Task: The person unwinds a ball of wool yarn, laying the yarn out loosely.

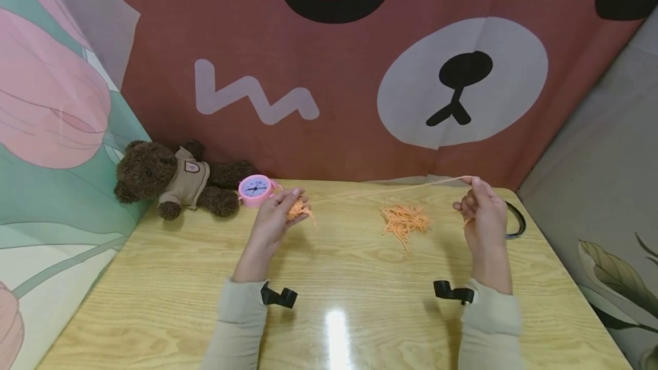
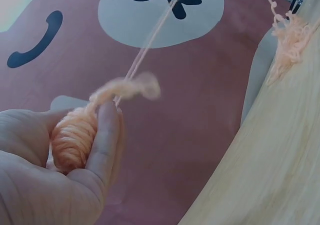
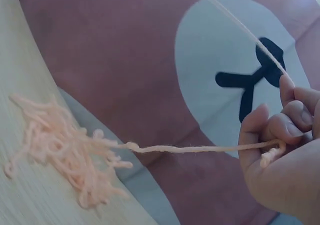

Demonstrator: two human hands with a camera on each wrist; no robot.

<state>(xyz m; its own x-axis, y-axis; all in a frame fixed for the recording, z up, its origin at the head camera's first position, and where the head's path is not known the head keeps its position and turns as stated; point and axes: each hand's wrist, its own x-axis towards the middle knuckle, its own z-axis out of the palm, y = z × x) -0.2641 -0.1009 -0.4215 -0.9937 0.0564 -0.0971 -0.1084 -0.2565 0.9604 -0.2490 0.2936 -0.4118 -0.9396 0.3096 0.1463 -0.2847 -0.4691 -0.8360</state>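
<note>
The left hand [image 1: 272, 216] grips a wound ball of orange yarn [image 2: 75, 140]; the right hand [image 1: 487, 216] pinches the strand [image 1: 437, 183] stretched between them, and a loose heap [image 1: 404, 220] lies on the desk [image 1: 385, 301]. The yarn looks light, soft and prone to snagging, so the ball is best cradled round its middle, the strand pinched lightly.

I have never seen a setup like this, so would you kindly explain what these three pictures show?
There is no machine: these are a person's bare hands. The wide picture comes from a head camera, the other two from one on each wrist. The left hand holds a wound bundle of orange yarn; the right hand pinches a strand stretched between them. On the table are a loose yarn pile, a teddy bear, a pink clock and a dark band.
</note>
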